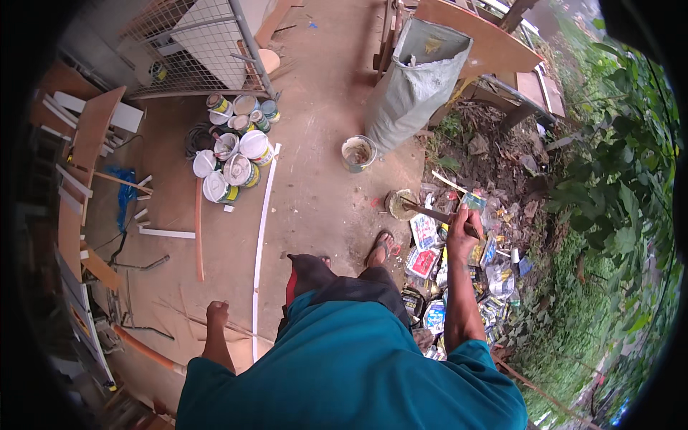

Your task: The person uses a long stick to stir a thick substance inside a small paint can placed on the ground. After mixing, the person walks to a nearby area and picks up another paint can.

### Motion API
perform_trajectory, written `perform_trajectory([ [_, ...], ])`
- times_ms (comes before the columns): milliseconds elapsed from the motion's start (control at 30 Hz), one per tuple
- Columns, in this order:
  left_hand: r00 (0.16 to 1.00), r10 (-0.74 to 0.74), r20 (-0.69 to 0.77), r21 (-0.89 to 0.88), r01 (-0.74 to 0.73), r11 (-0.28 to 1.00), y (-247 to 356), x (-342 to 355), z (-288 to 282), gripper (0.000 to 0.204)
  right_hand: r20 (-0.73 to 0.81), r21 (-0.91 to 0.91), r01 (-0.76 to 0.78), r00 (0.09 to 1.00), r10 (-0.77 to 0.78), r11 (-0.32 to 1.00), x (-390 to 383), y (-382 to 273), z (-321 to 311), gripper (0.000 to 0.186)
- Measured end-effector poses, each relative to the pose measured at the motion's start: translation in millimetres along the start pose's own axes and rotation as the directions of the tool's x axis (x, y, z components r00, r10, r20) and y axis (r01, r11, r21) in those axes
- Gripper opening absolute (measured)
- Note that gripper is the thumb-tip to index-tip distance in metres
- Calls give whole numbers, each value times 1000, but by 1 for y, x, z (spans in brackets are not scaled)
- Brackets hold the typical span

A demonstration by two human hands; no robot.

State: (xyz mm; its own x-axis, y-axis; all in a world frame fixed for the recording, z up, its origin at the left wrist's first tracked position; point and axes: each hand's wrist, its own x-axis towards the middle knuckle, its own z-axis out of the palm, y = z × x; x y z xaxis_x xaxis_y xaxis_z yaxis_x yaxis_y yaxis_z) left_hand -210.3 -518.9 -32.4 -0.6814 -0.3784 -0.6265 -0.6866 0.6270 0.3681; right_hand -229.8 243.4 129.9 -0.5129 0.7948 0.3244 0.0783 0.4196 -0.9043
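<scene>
My right hand [464,228] grips a brown stick [437,213] that reaches left into a small round, pale-crusted container [400,205]. A small green flat piece [473,201] shows at its fingertips; whether it is held too, I cannot tell. Below lies a pile of crumpled plastic packets and labelled tubs [423,261]. My left hand [217,314] hangs at my left with fingers curled and nothing visible in them. A bucket [358,154] with pale dried residue stands farther forward.
Grouped paint buckets [240,168] stand front left, near a long white strip [266,229]. A tall pale sack [412,89] leans front right. Boards [97,143] and pipes line the left, a wire-mesh panel [193,50] stands at the back, and plants [609,201] edge the right.
</scene>
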Motion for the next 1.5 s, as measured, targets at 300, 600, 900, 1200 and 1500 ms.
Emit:
perform_trajectory([
  [300,966,-259,7,-170,256,952,46,-223,149,45,406,73,95,906,-117,993,164,74,119,38],
  [600,865,-462,194,-94,485,869,105,-344,262,57,339,57,-53,940,30,997,261,137,169,38],
  [900,876,-446,184,-164,475,865,128,-283,249,61,87,-2,-325,942,324,946,220,194,158,42],
  [1200,935,-202,290,81,186,979,104,-79,146,59,-41,219,-645,744,667,733,185,175,120,70],
  [1500,977,12,-215,-194,-55,979,181,88,-75,42,-208,162,-660,704,679,734,154,170,134,79],
])
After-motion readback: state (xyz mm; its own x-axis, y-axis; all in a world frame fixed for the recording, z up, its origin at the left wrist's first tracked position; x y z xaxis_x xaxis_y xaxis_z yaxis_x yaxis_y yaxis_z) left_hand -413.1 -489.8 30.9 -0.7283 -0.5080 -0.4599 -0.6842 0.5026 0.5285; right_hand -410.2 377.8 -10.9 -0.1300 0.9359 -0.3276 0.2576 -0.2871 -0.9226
